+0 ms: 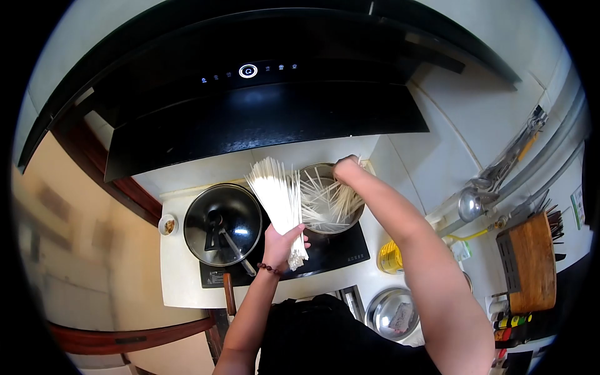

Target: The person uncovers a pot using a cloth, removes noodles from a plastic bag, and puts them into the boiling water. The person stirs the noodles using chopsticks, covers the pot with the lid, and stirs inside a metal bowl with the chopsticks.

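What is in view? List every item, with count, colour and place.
range hood: 1, black, above cooktop
cooktop: 1, black, on counter
counter: 1, white, below hood
wok: 1, black, cooktop's left
pot: 1, silver, cooktop's right
strand bundle: 1, white, in left hand
loose strands: many, pale, in pot
small bowl: 1, white, left of wok
container: 1, yellow, right of cooktop
metal basin: 1, silver, front right
ladles: several, silver, right wall
wooden board: 1, brown, far right
left hand: 1, bare, before cooktop
right hand: 1, bare, at pot's far rim
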The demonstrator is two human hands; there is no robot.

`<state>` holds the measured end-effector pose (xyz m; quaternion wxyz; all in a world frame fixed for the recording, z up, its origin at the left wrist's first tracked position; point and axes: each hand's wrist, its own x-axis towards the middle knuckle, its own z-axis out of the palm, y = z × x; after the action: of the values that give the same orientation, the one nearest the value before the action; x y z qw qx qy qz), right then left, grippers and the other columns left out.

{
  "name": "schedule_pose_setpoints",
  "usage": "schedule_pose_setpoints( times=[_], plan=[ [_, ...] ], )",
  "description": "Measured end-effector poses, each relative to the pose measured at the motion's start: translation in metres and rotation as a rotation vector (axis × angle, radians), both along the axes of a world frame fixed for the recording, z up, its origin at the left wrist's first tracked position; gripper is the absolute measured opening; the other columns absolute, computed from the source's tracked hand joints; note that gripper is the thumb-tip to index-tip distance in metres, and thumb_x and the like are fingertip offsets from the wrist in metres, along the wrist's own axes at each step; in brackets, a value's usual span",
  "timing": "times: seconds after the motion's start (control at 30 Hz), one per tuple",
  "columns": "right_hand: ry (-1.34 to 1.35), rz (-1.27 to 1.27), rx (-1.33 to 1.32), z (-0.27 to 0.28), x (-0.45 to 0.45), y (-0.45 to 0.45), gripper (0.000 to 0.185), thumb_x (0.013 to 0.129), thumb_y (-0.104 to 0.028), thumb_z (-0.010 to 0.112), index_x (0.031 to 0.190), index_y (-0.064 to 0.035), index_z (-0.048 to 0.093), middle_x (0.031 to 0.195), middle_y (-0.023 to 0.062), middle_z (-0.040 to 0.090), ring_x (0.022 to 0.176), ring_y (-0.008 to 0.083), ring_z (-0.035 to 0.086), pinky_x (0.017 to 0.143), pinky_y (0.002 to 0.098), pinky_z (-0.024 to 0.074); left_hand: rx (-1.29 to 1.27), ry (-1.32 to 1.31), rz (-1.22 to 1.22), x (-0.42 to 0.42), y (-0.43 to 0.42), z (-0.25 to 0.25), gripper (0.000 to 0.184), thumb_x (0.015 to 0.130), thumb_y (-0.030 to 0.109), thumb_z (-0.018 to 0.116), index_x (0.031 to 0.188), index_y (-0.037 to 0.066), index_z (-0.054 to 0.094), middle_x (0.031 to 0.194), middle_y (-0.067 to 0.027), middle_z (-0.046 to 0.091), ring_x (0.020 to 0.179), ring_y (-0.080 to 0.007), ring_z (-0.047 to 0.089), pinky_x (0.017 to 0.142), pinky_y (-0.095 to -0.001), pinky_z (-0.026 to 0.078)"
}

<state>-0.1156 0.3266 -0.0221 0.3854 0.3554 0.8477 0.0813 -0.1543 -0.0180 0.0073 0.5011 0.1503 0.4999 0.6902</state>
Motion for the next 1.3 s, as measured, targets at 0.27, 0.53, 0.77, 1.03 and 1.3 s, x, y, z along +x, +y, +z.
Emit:
schedule_pose_setpoints(
  times=[0.27, 0.53, 0.77, 1.03, 1.3],
  plan=[
    [0.338, 0.179, 0.097, 0.029, 0.000, -0.035, 0.034, 0.082, -0.020, 0.075, 0.116, -0.0150, 0.074, 0.123, 0.0045, 0.072, 0.113, 0.0224, 0.068, 0.081, 0.0390, 0.0582, 0.003, -0.002, -0.021, 0.004, 0.002, 0.001, 0.027, 0.089, 0.002, 0.071, 0.112, -0.002, 0.057, 0.091, -0.0075, 0.064, 0.068, -0.0169, 0.066, 0.057, -0.0339, 0.061],
    [-0.007, -0.133, 0.098, 0.030, 0.004, -0.026, 0.030, 0.087, -0.029, 0.071, 0.114, -0.0173, 0.074, 0.124, -0.0010, 0.071, 0.111, 0.0228, 0.069, 0.076, 0.0432, 0.0579, -0.006, -0.003, -0.008, 0.003, 0.000, 0.003, 0.029, 0.089, 0.002, 0.072, 0.113, -0.002, 0.056, 0.092, -0.0077, 0.064, 0.068, -0.0174, 0.066, 0.057, -0.0341, 0.061],
    [0.207, 0.125, 0.001, 0.039, -0.004, -0.054, 0.030, 0.088, -0.024, 0.069, 0.116, -0.0145, 0.074, 0.124, 0.0062, 0.071, 0.114, 0.0269, 0.068, 0.094, 0.0377, 0.0534, -0.012, 0.008, -0.025, 0.002, 0.003, 0.004, 0.029, 0.089, 0.001, 0.072, 0.113, -0.001, 0.056, 0.091, -0.0076, 0.063, 0.068, -0.0173, 0.066, 0.057, -0.0340, 0.060],
    [0.339, 0.039, 0.164, 0.043, 0.016, -0.049, 0.028, 0.091, -0.014, 0.063, 0.117, -0.0147, 0.073, 0.125, 0.0081, 0.070, 0.116, 0.0251, 0.068, 0.091, 0.0384, 0.0556, -0.008, 0.002, -0.036, 0.000, -0.001, 0.004, 0.030, 0.088, 0.002, 0.072, 0.113, -0.002, 0.055, 0.092, -0.0082, 0.063, 0.068, -0.0173, 0.066, 0.058, -0.0338, 0.060],
    [0.460, -0.016, -0.070, 0.057, 0.059, -0.056, 0.031, 0.085, -0.017, 0.068, 0.113, -0.0044, 0.073, 0.117, 0.0169, 0.072, 0.115, 0.0327, 0.066, 0.093, 0.0386, 0.0549, -0.002, 0.004, -0.068, 0.001, 0.009, 0.001, 0.030, 0.088, 0.003, 0.072, 0.113, -0.002, 0.056, 0.091, -0.0082, 0.063, 0.068, -0.0177, 0.066, 0.058, -0.0341, 0.060]
  ],
)
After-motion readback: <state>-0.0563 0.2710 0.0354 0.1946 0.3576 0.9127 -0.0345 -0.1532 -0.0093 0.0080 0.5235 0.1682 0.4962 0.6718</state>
